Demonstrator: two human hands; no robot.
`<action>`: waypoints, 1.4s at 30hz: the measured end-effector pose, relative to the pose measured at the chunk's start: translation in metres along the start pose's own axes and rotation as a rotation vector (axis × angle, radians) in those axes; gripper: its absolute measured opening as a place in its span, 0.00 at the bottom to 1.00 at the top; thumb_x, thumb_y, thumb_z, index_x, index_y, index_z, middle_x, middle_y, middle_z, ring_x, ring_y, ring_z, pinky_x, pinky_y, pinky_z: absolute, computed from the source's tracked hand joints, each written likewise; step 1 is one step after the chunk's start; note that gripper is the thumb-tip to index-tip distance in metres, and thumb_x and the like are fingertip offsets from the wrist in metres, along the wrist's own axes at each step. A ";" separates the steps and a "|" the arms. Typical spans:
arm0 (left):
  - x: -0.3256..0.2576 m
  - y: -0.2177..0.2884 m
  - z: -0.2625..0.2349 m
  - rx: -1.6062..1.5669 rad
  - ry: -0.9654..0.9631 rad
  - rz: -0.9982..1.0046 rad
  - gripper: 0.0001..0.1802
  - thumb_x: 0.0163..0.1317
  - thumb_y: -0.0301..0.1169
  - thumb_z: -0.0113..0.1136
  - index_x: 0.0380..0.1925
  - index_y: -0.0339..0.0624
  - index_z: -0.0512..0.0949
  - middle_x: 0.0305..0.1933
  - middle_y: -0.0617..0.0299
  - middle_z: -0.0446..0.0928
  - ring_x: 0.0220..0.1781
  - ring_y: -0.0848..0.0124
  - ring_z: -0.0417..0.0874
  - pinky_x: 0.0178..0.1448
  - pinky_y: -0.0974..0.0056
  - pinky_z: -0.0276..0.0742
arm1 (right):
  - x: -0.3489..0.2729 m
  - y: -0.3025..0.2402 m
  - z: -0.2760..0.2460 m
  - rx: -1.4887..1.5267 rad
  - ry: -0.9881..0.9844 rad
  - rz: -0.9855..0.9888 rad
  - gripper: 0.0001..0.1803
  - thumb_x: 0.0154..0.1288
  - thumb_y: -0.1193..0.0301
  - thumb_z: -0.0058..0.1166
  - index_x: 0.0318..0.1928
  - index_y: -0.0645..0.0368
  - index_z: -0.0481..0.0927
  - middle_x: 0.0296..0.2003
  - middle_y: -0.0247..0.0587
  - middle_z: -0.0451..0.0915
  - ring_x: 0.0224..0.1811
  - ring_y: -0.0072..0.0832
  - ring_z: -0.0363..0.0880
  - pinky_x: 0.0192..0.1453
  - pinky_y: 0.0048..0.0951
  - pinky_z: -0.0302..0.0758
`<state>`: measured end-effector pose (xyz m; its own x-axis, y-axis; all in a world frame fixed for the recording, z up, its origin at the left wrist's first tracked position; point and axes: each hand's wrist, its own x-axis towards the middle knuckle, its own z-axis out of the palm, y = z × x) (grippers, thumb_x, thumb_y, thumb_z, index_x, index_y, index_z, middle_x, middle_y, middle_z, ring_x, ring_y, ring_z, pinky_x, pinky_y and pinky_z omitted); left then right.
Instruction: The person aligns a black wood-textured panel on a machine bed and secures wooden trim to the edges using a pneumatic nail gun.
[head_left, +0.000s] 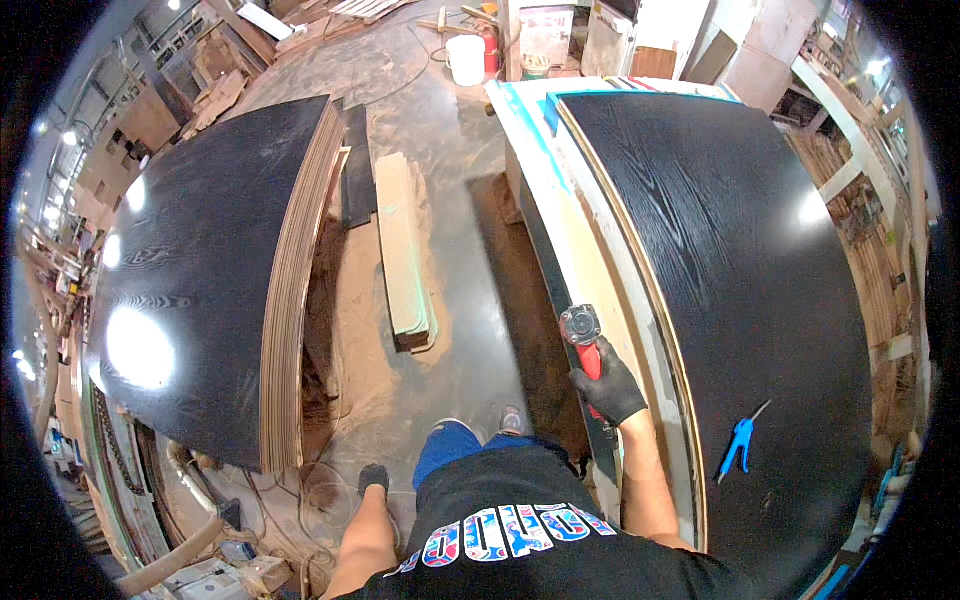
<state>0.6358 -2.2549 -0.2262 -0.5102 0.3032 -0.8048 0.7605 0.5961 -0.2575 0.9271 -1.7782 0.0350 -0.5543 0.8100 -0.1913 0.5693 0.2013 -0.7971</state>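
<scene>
1. Gloved hands, two of them: the left hand (373, 477) hangs low beside the body, well apart from any work surface. I cannot tell whether its fingers are spread or curled, nor whether it holds anything. The right hand (612, 385) is wrapped around a red power tool (592, 364).

2. Far left, a stack of black wood-grain panels (200, 270) lies flat, its pale layered edges roughly lined up, probably so that each sheet is supported across its whole face.

3. Between the two work areas, narrow brown boards (400, 250) lie piled lengthwise near the dusty floor, which likely keeps them together and leaves a lane beside them.

4. Right of that lane, the power tool sits at the near edge of a pale board (592, 250), its rounded dark head pointing away from the body. The grip around its slim body seems chosen for one-handed steering. Whether the tool touches the board is unclear.

5. Beyond, a right-hand black wood-grain panel (740, 230) lies flat, its long edge running alongside the pale board.

6. On that panel rests a blue air blow gun (738, 447), seemingly put there to be within easy reach of the right hand.
</scene>
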 end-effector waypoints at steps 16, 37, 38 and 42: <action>0.347 -0.016 -0.373 -0.363 0.323 0.167 0.24 0.69 0.40 0.37 0.53 0.44 0.79 0.61 0.46 0.74 0.61 0.53 0.77 0.64 0.50 0.71 | 0.195 -0.084 -0.009 0.277 0.345 0.253 0.15 0.53 0.66 0.61 0.39 0.61 0.80 0.25 0.36 0.79 0.26 0.27 0.76 0.34 0.33 0.75; 0.280 0.392 -0.942 -0.785 0.267 1.187 0.22 0.60 0.50 0.62 0.37 0.41 0.86 0.32 0.54 0.85 0.32 0.66 0.83 0.41 0.59 0.76 | 0.386 -0.116 -0.015 0.464 0.764 0.478 0.10 0.60 0.70 0.59 0.39 0.64 0.79 0.26 0.32 0.79 0.27 0.18 0.74 0.32 0.27 0.73; 0.287 0.397 -0.953 -0.658 0.213 1.170 0.20 0.59 0.49 0.63 0.34 0.43 0.87 0.31 0.57 0.85 0.31 0.66 0.83 0.40 0.60 0.77 | 0.395 -0.119 -0.015 0.464 0.771 0.492 0.10 0.60 0.70 0.59 0.39 0.64 0.79 0.26 0.32 0.79 0.27 0.18 0.74 0.32 0.27 0.73; 0.308 0.418 -0.976 -0.459 0.063 1.251 0.22 0.56 0.49 0.65 0.33 0.39 0.86 0.31 0.57 0.85 0.32 0.68 0.83 0.42 0.63 0.77 | 0.413 -0.130 -0.004 0.390 0.884 0.400 0.11 0.60 0.70 0.60 0.40 0.64 0.79 0.25 0.32 0.78 0.26 0.18 0.74 0.31 0.26 0.73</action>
<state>0.4039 -1.1866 -0.0598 0.4002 0.8522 -0.3370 0.5307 0.0843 0.8434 0.6266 -1.4680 0.0616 0.3629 0.9241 -0.1201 0.2904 -0.2347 -0.9277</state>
